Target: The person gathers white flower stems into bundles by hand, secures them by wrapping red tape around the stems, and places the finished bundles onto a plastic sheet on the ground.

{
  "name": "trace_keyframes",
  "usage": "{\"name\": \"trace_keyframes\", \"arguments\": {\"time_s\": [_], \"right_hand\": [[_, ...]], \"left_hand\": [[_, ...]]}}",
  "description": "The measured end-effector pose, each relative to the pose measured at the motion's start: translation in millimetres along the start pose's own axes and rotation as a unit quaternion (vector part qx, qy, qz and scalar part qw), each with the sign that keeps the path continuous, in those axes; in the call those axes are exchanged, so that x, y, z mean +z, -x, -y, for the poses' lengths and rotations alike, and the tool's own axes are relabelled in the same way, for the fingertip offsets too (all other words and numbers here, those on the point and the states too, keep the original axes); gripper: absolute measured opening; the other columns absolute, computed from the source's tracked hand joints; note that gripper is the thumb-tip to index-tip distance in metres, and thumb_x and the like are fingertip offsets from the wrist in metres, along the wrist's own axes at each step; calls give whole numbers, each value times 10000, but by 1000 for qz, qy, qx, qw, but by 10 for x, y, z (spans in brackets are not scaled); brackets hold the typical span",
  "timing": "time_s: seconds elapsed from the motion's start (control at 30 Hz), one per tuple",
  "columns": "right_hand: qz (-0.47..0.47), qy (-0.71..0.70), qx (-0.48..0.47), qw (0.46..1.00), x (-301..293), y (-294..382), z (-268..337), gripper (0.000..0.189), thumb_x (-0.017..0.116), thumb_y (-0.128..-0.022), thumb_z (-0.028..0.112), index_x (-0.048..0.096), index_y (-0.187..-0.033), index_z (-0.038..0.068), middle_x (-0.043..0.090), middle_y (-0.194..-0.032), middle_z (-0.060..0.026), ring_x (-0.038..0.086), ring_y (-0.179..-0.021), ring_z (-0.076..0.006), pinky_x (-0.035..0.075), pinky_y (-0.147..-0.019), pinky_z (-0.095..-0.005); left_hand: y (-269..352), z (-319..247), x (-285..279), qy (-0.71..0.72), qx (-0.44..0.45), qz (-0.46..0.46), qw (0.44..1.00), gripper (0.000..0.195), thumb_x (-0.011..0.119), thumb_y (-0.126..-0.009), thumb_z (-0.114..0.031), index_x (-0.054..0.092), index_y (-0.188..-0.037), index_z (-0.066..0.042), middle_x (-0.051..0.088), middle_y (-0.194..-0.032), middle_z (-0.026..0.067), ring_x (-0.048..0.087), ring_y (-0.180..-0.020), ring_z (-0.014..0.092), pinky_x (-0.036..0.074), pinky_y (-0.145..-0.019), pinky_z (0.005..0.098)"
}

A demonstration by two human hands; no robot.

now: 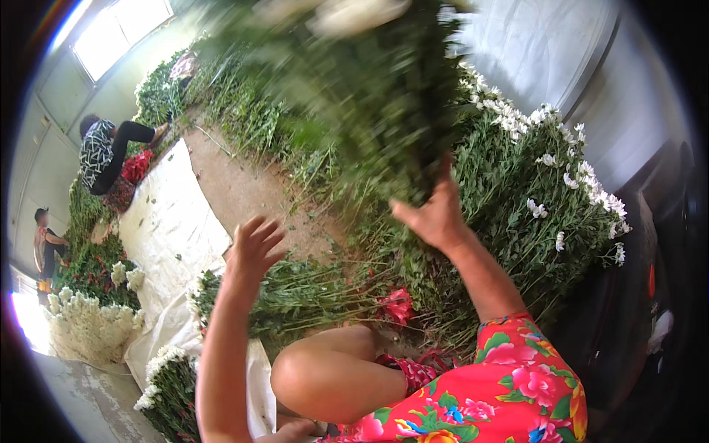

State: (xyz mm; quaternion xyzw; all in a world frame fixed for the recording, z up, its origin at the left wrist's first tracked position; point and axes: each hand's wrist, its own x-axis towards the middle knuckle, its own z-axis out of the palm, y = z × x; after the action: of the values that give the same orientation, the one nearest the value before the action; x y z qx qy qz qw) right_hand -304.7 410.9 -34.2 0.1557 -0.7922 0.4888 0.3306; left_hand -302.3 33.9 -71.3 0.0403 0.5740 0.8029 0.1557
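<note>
My right hand grips the lower stems of a large leafy bunch of white flowers, raised in front of me and blurred by motion. My left hand is lifted with its fingers spread and holds nothing, above the corner of a white sheet. Below my hands, cut flower stems lie across the floor with their white heads towards the left. A bundle of red plastic ties or strips rests by the stem ends, near my knee.
A heap of white chrysanthemums lies along the wall at right. Leafy stems cover the floor ahead. Bundled white flowers stand at left, others below. One person sits beyond the sheet; another is farther left.
</note>
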Motion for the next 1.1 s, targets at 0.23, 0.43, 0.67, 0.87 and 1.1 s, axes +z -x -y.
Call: {"name": "trace_keyframes", "arguments": {"time_s": [0.23,0.43,0.67,0.87,1.1], "right_hand": [[166,153,-120,967,524,304,487,1245,923,-590,161,259,-1638,69,522,-1379,-325,549,-1263,-500,458,-1078,-544],[280,160,-132,937,958,452,747,1282,942,-600,213,223,-1655,95,438,-1454,-352,449,-1359,-528,396,-1126,-571],[374,113,-150,908,1544,657,783,1242,972,-573,285,328,-1619,102,426,-1465,-337,452,-1356,-525,385,-1135,-578],[430,41,-133,892,1993,828,696,1226,978,-557,333,376,-1593,72,420,-1499,-334,440,-1386,-509,375,-1158,-558],[451,25,-79,889,2044,854,361,1022,876,-737,537,463,-1516,21,457,-1521,-269,422,-1430,-464,336,-1209,-533]], "left_hand": [[-942,144,837,228,-19,1,973,694,346,-1102,-578,382,-1569,-67,446,-1601,190,445,-1471,352,387,-1185,541],[-373,349,382,260,-35,-27,965,662,377,-1094,-558,406,-1556,-85,469,-1578,174,464,-1446,351,408,-1164,546],[93,876,-299,318,-44,-106,941,625,413,-1085,-533,435,-1540,-105,496,-1551,156,487,-1417,350,433,-1139,552],[377,1396,-922,373,-44,-194,906,595,443,-1077,-513,460,-1526,-122,520,-1528,140,507,-1392,349,454,-1117,557],[497,1849,-1533,434,-32,-262,861,562,479,-1068,-488,489,-1511,-142,547,-1502,122,530,-1363,347,478,-1092,563]]}}
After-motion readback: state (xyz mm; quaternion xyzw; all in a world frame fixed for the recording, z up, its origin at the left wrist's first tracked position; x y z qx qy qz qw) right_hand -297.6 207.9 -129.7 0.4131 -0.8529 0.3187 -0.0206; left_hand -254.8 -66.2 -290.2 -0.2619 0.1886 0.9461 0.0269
